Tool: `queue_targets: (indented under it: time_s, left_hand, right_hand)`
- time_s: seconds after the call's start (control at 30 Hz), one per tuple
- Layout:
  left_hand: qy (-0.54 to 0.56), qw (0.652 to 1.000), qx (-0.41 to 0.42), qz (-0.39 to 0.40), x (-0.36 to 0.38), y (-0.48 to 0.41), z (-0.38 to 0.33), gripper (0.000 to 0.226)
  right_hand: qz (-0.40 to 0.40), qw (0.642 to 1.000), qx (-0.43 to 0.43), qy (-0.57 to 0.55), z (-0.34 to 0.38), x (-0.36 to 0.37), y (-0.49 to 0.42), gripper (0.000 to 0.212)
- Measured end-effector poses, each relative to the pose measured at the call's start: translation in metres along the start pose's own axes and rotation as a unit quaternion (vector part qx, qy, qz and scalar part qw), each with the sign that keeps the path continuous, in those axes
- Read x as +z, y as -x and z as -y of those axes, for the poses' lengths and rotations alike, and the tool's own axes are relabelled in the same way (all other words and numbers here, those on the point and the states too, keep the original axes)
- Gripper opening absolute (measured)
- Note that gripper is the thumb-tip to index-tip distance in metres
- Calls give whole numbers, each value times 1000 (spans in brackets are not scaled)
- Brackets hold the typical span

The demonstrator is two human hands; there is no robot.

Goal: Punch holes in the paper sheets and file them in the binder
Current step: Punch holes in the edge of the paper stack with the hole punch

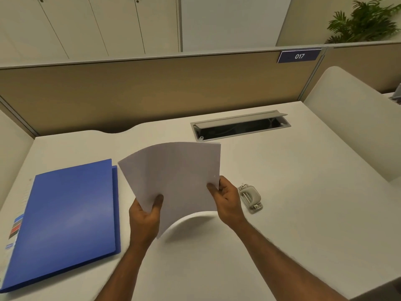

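A bundle of white paper sheets (175,177) is lifted off the white desk (303,192), curved and tilted. My left hand (145,216) grips the bundle's lower left edge, thumb on top. On the right edge, my right hand (225,198) pinches the same sheets. A closed blue binder (67,218) lies flat on the desk to the left of the paper. A small grey metal hole punch (250,198) sits on the desk just right of my right hand, untouched.
An open grey cable tray (240,126) is set into the desk behind the paper. A tan partition (152,90) with a "017" sign (299,56) bounds the back. White side panels (351,118) close the desk on both sides. A plant (364,22) stands far right.
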State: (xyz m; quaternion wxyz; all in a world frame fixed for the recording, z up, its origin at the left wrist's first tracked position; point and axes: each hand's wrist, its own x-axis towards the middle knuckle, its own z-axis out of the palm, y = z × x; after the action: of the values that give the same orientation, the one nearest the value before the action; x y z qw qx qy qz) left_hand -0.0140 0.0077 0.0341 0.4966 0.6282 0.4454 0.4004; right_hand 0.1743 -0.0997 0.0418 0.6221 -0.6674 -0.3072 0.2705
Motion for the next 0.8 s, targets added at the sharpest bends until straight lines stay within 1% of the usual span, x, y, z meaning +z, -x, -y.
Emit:
queue_targets:
  time_s: [0.17, 0.27, 0.3, 0.33, 0.37, 0.4, 0.43, 0.47, 0.5, 0.53, 0.6, 0.63, 0.7, 0.73, 0.8]
  left_hand:
    - [-17, 999, -33, 15, 2, -3, -1, 40]
    - [-37, 998, -44, 26, -1, -8, -2, 36]
    - [-42, 997, -47, 36, -2, -9, -3, 36]
    - [-47, 997, -52, 44, -2, -9, -4, 38]
    - [-49, 996, -56, 46, -4, -8, -6, 38]
    - [-50, 996, -60, 45, -3, -7, -8, 37]
    - [-53, 996, -63, 40, -2, -5, -10, 36]
    - [-58, 996, -64, 31, -2, -4, -12, 35]
    - [-62, 996, -66, 22, 0, -2, -15, 36]
    - [-63, 996, -67, 9, 2, -1, -17, 36]
    - [-69, 995, -74, -10, 9, 3, -23, 34]
    - [-73, 994, -81, -17, 13, 5, -26, 33]
    - [-75, 992, -99, -34, 20, 9, -31, 31]
    - [-70, 990, -112, -45, 23, 11, -33, 30]
    - [-52, 987, -139, -64, 27, 12, -38, 27]
  right_hand:
    - [16, 999, 28, 18, -4, 2, 1, 12]
    - [23, 998, 26, 47, -1, 2, -1, 12]
    - [28, 997, 34, 59, 1, 2, -2, 14]
    - [28, 995, 51, 81, 2, 2, -1, 21]
    - [19, 990, 64, 127, 4, 5, 1, 37]
    - [-3, 979, 64, 195, 8, 7, 6, 57]
    - [-15, 966, 44, 255, 13, 11, 14, 73]
    - [1, 957, 11, 291, 19, 18, 23, 82]
    - [50, 950, -9, 308, 24, 26, 36, 86]
    - [120, 938, -7, 325, 29, 36, 50, 89]
    - [248, 889, 24, 383, 35, 57, 76, 99]
    - [280, 864, 36, 417, 36, 67, 86, 102]
    - [278, 838, 35, 468, 37, 85, 97, 101]
    - [262, 835, 38, 483, 39, 93, 99, 98]
    - [229, 841, 59, 487, 42, 99, 98, 89]
